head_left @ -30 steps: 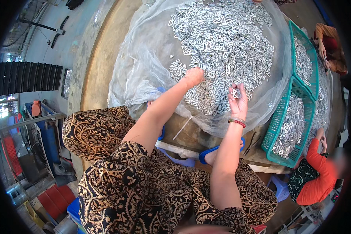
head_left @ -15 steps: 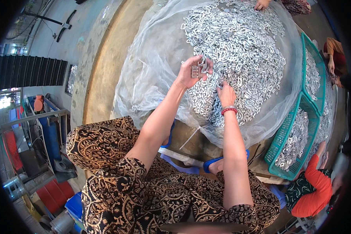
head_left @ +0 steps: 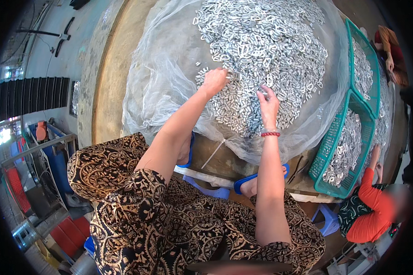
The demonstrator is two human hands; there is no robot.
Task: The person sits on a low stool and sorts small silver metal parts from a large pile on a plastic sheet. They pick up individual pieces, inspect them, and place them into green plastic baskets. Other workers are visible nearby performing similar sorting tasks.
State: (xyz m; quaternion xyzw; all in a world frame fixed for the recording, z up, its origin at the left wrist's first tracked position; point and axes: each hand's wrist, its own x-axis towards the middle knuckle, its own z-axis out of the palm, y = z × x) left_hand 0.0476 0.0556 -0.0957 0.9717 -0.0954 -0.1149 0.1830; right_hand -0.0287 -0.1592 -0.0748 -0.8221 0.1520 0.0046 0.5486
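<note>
A broad heap of small silver metal links, some oval loops and some short barrel-shaped pieces, lies on a translucent plastic sheet. At the heap's left side my left hand is turned back-up, its fingers curled on a few metal links that show at the fingertips. The palm side is hidden. My right hand, with a red bead bracelet at the wrist, hovers at the heap's near middle. Its thumb and fingers are apart, and no piece shows between them.
Two green plastic baskets filled with oval links stand on the right. Beyond them a person in an orange top and another person's arm are at work. A low wall edge runs along the left.
My left hand has turned over from palm-up, with links showing in it, to back-up beside the heap. The right hand has lifted from the pieces and spread its fingers. The view has shifted slightly.
</note>
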